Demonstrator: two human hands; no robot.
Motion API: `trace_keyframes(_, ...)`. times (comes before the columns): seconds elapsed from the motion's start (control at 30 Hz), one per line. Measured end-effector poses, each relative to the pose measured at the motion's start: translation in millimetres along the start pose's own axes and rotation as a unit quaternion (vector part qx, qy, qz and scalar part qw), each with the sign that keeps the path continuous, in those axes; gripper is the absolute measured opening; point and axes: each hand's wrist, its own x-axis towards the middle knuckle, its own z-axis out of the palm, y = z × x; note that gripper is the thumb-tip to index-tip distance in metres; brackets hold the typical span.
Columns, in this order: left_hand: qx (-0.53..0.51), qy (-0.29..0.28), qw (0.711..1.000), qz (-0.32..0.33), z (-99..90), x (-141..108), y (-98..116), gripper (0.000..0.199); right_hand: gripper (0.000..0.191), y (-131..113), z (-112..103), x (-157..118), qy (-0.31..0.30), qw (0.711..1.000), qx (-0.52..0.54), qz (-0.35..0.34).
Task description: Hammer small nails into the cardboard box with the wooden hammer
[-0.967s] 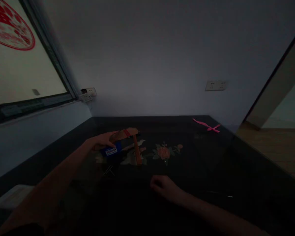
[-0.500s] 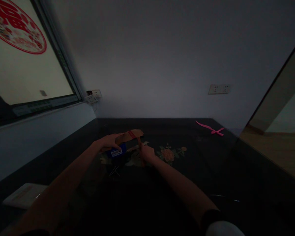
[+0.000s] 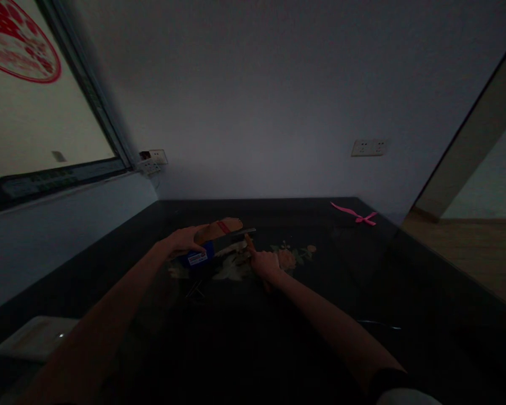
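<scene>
In the dim head view my left hand (image 3: 186,241) is wrapped round a blue box (image 3: 199,257) with a white label. A tan cardboard flap (image 3: 230,225) with a red band stands up at the box's far side. From the box's right side a dark, flat piece (image 3: 231,238) sticks out toward the right. My right hand (image 3: 265,263) is beside its end, index finger stretched out and the other fingers curled. Whether that fingertip touches the dark piece I cannot tell.
Flower patterns decorate the dark table (image 3: 219,349). A pink ribbon (image 3: 354,213) lies at the back right, a white packet (image 3: 36,337) at the front left. Thin crossed sticks (image 3: 195,289) are below the box, and a thin shiny strip (image 3: 379,323) lies at the right.
My right hand has moved a little right, away from the cardboard flap. The dark piece now shows out of the box's right side. The whole view has shifted slightly.
</scene>
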Motion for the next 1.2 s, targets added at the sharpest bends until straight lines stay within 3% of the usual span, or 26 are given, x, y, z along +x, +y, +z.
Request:
trace_keyframes(0.17,-0.025,0.013,1.000,0.012,3.2,1,-4,0.103,0.038,41,-4,-45,0.021,0.999,-0.024,0.020)
trace_keyframes(0.33,-0.037,0.011,0.999,0.033,3.2,2,-4,0.105,0.043,88,-8,-96,-0.006,0.997,-0.046,0.062)
trace_keyframes(0.53,-0.062,-0.008,0.997,0.043,1.3,3,16,0.106,0.048,131,-11,-143,-0.023,0.993,-0.049,0.105)
trace_keyframes(0.7,-0.069,-0.016,0.995,0.075,5.8,8,56,0.105,0.049,150,-15,-167,-0.047,0.989,-0.041,0.136)
trace_keyframes(0.9,-0.050,-0.031,0.991,0.119,15.3,12,120,0.110,0.049,167,-17,-188,-0.075,0.983,0.011,0.168)
trace_keyframes(1.2,-0.042,-0.013,0.983,0.178,38.3,-15,223,0.124,0.049,173,-23,-206,-0.097,0.969,0.041,0.222)
